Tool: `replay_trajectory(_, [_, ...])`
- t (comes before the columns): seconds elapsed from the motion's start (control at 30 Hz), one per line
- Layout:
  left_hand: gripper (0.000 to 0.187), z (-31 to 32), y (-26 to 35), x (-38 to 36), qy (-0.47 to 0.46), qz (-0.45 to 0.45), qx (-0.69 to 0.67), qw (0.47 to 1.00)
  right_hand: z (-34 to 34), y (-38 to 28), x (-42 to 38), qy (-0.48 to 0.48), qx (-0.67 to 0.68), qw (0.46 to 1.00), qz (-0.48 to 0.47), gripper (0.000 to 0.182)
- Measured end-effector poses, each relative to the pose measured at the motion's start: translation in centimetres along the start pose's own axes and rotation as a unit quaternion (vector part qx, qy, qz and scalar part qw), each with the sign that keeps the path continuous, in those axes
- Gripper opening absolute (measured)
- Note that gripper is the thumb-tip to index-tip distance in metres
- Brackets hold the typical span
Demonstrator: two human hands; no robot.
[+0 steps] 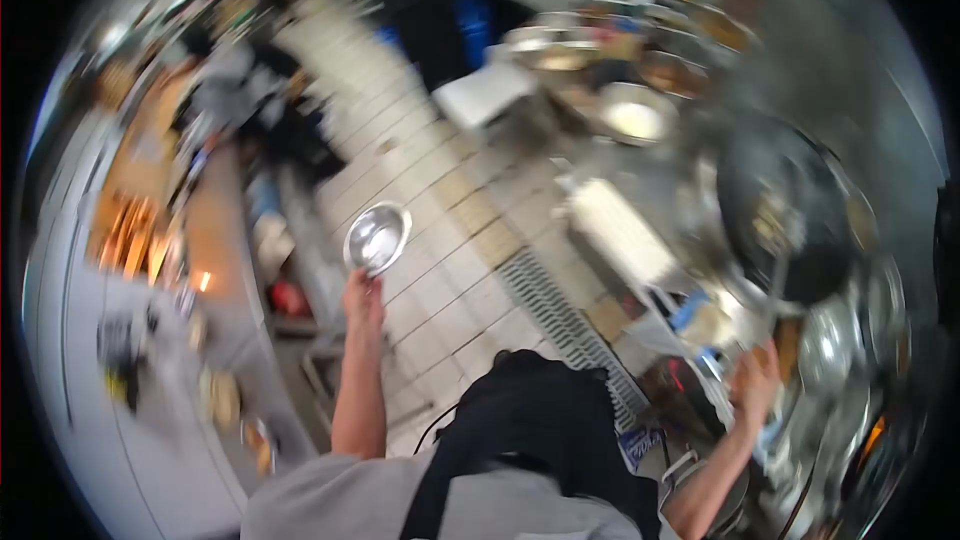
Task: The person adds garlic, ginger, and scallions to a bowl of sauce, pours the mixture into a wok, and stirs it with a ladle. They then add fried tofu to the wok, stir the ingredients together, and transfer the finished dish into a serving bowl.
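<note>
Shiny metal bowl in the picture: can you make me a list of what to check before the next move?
1. Left hand has the metal bowl by its rim: ok.
2. Metal bowl is beside the wok: not ok, it is out over the tiled floor, well away from it.
3. Right hand is on the long-handled utensil: ok, it looks held by the handle end.
4. Food is in the wok: ok, pale pieces show inside.
5. Heat under the wok is on: cannot tell, the underside is hidden.
</note>
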State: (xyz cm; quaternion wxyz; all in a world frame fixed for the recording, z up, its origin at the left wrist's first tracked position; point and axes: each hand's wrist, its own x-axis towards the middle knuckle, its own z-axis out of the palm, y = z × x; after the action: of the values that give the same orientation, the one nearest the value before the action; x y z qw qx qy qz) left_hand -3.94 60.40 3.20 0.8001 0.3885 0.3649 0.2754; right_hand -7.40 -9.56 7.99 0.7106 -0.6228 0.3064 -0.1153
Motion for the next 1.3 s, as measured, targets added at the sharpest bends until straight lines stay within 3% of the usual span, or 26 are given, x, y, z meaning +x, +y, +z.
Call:
replay_trajectory(0.07, [0.004, -3.6, 3.6, 0.2, 0.098, 0.019, -0.046, 0.994, 1.9, -4.2, -1.4, 0.011, -0.041, 0.997, 0.070, 0.054])
replay_trajectory(0.17, [0.007, -9.6, 8.2, 1.4, 0.231, 0.102, -0.088, 0.964, 2.0, -5.3, -1.0, -0.067, -0.083, 0.993, 0.052, 0.056])
replay_trajectory(0.27, [0.006, -17.6, 12.2, 2.7, 0.265, 0.173, -0.133, 0.939, 1.8, -5.6, -0.6, -0.062, -0.167, 0.983, 0.031, 0.055])
replay_trajectory(0.3, [0.009, -24.5, 12.7, 5.7, 0.222, 0.177, -0.118, 0.951, 1.3, -5.6, -0.1, -0.055, -0.125, 0.989, 0.055, 0.055])
replay_trajectory(0.33, [0.015, -27.5, 13.4, 6.0, 0.193, 0.218, -0.062, 0.955, 1.6, -6.4, -1.4, -0.033, -0.079, 0.993, 0.076, 0.054])
replay_trajectory(0.37, [0.016, -35.9, 13.1, 9.9, 0.164, 0.362, 0.229, 0.889, 3.1, -5.9, -1.7, -0.001, -0.014, 0.999, 0.032, 0.020])
replay_trajectory(0.4, [0.022, -34.5, 15.8, 7.6, 0.222, 0.228, -0.005, 0.948, 3.3, -6.5, -1.8, -0.036, -0.109, 0.993, 0.029, 0.009])
replay_trajectory(0.43, [0.022, -27.6, 12.7, 9.5, 0.180, 0.187, 0.005, 0.966, 1.8, -5.5, -1.0, -0.035, -0.115, 0.992, 0.029, 0.030])
replay_trajectory(0.47, [0.023, -29.6, 14.6, 9.1, 0.208, 0.131, 0.142, 0.959, 3.3, -6.7, -2.1, -0.035, -0.142, 0.988, 0.040, 0.024])
replay_trajectory(0.5, [0.024, -32.8, 15.1, 7.5, 0.228, 0.090, 0.280, 0.928, 4.0, -7.3, -2.6, -0.021, -0.066, 0.995, 0.068, 0.023])
replay_trajectory(0.57, [0.027, -37.0, 17.8, 5.2, 0.262, 0.053, 0.534, 0.802, 4.0, -7.6, -2.3, 0.004, 0.009, 0.995, 0.098, 0.015])
replay_trajectory(0.63, [0.030, -42.7, 21.8, 3.1, 0.303, 0.053, 0.733, 0.607, 4.6, -7.6, -1.9, 0.006, -0.091, 0.993, 0.076, 0.012])
replay_trajectory(0.67, [0.032, -40.3, 21.1, 3.6, 0.326, 0.057, 0.807, 0.490, 5.5, -7.7, -2.2, 0.019, -0.152, 0.987, 0.039, 0.013])
replay_trajectory(0.7, [0.032, -40.0, 21.4, 4.7, 0.318, 0.062, 0.807, 0.494, 5.4, -6.9, -1.8, 0.017, -0.142, 0.989, 0.020, 0.013])
replay_trajectory(0.77, [0.031, -40.0, 21.4, 6.8, 0.315, 0.064, 0.729, 0.605, 5.0, -6.6, -1.2, 0.021, -0.131, 0.991, -0.002, 0.013])
replay_trajectory(0.83, [0.031, -38.9, 21.1, 8.4, 0.305, 0.063, 0.639, 0.703, 4.7, -7.3, -1.2, 0.006, -0.089, 0.995, 0.044, 0.020])
replay_trajectory(0.87, [0.031, -38.1, 20.8, 9.1, 0.298, 0.061, 0.591, 0.747, 4.9, -6.8, -0.9, 0.019, -0.171, 0.985, 0.014, 0.030])
replay_trajectory(0.93, [0.030, -36.1, 19.6, 10.3, 0.277, 0.053, 0.487, 0.827, 4.2, -5.0, 0.1, 0.012, -0.187, 0.982, -0.019, 0.039])
replay_trajectory(0.97, [0.030, -35.1, 18.8, 10.8, 0.266, 0.046, 0.430, 0.862, 3.9, -4.2, 0.3, 0.022, -0.185, 0.981, -0.045, 0.028])
replay_trajectory(1.03, [0.030, -32.9, 17.3, 11.5, 0.240, 0.033, 0.311, 0.919, 4.1, -5.8, -0.9, 0.017, -0.153, 0.988, 0.009, 0.039])
replay_trajectory(1.1, [0.030, -30.5, 15.2, 11.8, 0.210, 0.018, 0.187, 0.960, 3.6, -6.2, -1.0, 0.013, -0.107, 0.993, 0.037, 0.044])
replay_trajectory(1.2, [0.030, -25.9, 10.9, 12.2, 0.149, -0.015, 0.003, 0.989, 2.9, -5.0, -0.4, 0.052, -0.164, 0.985, -0.034, 0.049])
replay_trajectory(1.27, [0.032, -21.4, 7.8, 13.9, 0.041, -0.107, -0.010, 0.993, 2.0, -5.5, 0.0, 0.017, -0.115, 0.993, 0.002, 0.050])
replay_trajectory(1.3, [0.030, -18.1, 5.7, 13.8, 0.056, -0.088, 0.010, 0.995, 1.6, -7.5, -0.8, 0.009, -0.041, 0.997, 0.067, 0.049])
